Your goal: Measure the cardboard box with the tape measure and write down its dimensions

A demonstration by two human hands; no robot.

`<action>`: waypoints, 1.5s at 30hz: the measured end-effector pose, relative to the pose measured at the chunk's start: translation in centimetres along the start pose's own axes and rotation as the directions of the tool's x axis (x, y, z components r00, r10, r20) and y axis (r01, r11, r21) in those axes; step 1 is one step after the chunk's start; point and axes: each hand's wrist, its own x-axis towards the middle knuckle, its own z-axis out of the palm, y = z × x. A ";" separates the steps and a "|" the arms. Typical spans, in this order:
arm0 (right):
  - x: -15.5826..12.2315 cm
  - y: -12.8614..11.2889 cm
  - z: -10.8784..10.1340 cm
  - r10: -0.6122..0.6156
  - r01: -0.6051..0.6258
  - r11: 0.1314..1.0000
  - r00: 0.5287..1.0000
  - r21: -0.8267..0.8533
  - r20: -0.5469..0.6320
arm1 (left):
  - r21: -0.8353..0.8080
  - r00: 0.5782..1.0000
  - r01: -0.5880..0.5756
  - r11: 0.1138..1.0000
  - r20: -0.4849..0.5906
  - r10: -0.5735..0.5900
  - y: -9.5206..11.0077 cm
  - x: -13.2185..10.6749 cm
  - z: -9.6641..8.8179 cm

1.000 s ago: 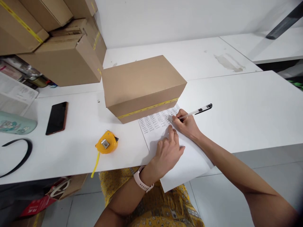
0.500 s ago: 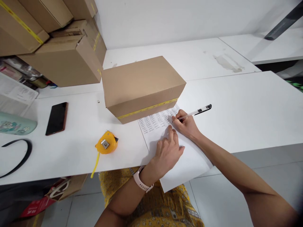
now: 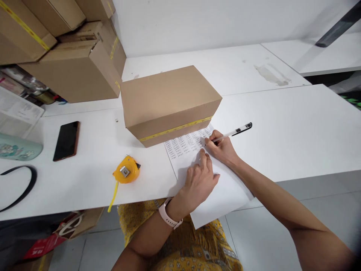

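- Centrally, two bare hands work over one white paper sheet (image 3: 217,203), which lies on a white tabletop (image 3: 287,131), its near corner past the edge.
- One right hand (image 3: 223,150), fingers pinched together around one slim clear-and-black pen (image 3: 233,132), its lower end at the sheet's handwriting.
- One left hand (image 3: 200,181), holding nothing, rests on the sheet just below the writing, fingers loosely bent, thumb apart; one pale pink watch strap (image 3: 167,215) circles its wrist.
- Several columns of small dark handwriting fill the sheet's upper part; too small to read or count.
- One closed brown cardboard box (image 3: 170,98) with yellow tape stands just beyond, hiding part of the sheet.
- Leftward: one orange tape measure (image 3: 133,171) with a yellow tongue sticking out, one black phone (image 3: 66,141), one mint-green patterned bottle (image 3: 21,147) on its side.
- At far left, at least four stacked brown cartons (image 3: 75,73).
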 end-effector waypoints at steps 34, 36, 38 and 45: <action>0.1 -0.3 -0.2 0.015 -0.015 1.000 1.000 0.005 -0.017 | 0.014 1.000 -0.004 1.000 0.013 0.004 0.0 0.0 -0.1; 0.1 -0.4 -0.3 0.014 -0.014 1.000 1.000 -0.004 -0.012 | 0.009 1.000 -0.009 1.000 0.015 0.009 0.0 0.0 -0.1; 0.0 -0.4 -0.3 0.017 -0.017 1.000 1.000 -0.004 -0.011 | 0.008 1.000 -0.006 1.000 0.011 0.006 0.0 0.0 0.0; 0.1 -0.4 -0.2 0.020 -0.020 1.000 0.999 -0.003 -0.029 | -0.002 1.000 -0.001 1.000 -0.001 0.001 0.0 0.0 0.1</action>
